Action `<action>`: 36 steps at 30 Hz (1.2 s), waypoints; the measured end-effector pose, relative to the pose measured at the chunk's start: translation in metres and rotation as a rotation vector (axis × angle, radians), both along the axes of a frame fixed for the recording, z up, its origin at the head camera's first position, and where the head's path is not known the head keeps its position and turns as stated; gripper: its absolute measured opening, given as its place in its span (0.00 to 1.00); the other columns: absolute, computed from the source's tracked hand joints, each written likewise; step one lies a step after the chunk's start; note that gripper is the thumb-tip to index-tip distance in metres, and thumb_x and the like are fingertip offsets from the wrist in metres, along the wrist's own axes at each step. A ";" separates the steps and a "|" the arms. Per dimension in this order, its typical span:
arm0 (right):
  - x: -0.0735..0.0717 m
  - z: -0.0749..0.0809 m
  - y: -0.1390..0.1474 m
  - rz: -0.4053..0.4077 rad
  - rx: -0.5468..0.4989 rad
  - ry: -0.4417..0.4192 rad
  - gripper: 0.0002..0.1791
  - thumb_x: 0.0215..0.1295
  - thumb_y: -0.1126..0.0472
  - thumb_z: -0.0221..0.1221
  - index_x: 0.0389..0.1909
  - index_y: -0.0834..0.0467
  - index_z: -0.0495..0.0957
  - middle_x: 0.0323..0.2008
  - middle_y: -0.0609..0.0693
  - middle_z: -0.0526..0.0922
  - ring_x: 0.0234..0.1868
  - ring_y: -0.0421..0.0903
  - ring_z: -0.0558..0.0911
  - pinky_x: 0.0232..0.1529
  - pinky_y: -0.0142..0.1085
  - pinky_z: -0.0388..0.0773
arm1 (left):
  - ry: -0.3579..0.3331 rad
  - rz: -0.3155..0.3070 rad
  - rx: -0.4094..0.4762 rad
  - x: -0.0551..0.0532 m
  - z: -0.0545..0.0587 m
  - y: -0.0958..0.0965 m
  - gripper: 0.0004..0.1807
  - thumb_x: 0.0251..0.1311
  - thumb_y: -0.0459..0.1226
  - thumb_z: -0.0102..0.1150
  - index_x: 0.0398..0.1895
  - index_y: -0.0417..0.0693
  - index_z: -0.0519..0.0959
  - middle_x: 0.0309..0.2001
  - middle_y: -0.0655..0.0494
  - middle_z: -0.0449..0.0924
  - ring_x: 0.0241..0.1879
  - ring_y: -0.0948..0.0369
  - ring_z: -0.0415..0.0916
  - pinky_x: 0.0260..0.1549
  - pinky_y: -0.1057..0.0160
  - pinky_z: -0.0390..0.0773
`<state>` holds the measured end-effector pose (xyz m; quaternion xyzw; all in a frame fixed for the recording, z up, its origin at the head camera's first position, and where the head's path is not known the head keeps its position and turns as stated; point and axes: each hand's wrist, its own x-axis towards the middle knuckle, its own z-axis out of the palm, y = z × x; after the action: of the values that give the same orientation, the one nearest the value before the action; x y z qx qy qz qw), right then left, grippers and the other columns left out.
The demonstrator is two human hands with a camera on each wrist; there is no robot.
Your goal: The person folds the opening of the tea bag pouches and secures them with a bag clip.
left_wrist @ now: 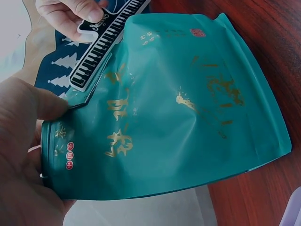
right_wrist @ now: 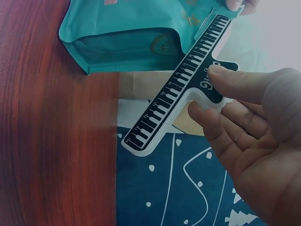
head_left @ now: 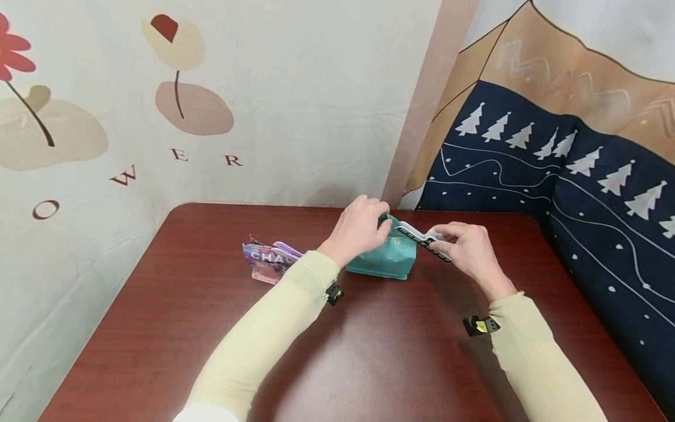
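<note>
A teal pouch bag [head_left: 384, 261] with gold lettering stands on the table. My left hand [head_left: 358, 230] grips its top edge; in the left wrist view the thumb lies at the folded opening of the bag [left_wrist: 160, 108]. In my right hand [head_left: 469, 249] is a long clip [right_wrist: 171, 89] with a black-and-white piano-key pattern. The right thumb and fingers pinch its handle. One end of the clip lies against the upper part of the bag; the other end sticks out past it. Whether its jaws are round the bag cannot be told.
Left of the teal bag stands a smaller purple-pink pouch [head_left: 263, 266] with white letters, partly behind my left arm. A light purple strip [head_left: 287, 249] lies along its top. The reddish-brown table [head_left: 395, 351] ends at printed cloth hangings behind and on the right.
</note>
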<state>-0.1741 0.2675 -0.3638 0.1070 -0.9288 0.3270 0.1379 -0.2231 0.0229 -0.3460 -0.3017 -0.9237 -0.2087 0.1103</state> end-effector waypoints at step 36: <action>-0.008 0.000 -0.013 0.003 -0.051 -0.002 0.12 0.56 0.71 0.73 0.43 0.62 0.89 0.38 0.58 0.90 0.34 0.54 0.88 0.32 0.29 0.78 | 0.007 -0.085 0.029 -0.005 0.002 -0.003 0.08 0.75 0.38 0.57 0.38 0.50 0.85 0.34 0.58 0.81 0.35 0.56 0.68 0.36 0.61 0.71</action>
<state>-0.1818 0.2547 -0.3634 0.1046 -0.9200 0.3510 0.1393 -0.2284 0.0195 -0.3445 -0.3398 -0.9065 -0.2256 0.1088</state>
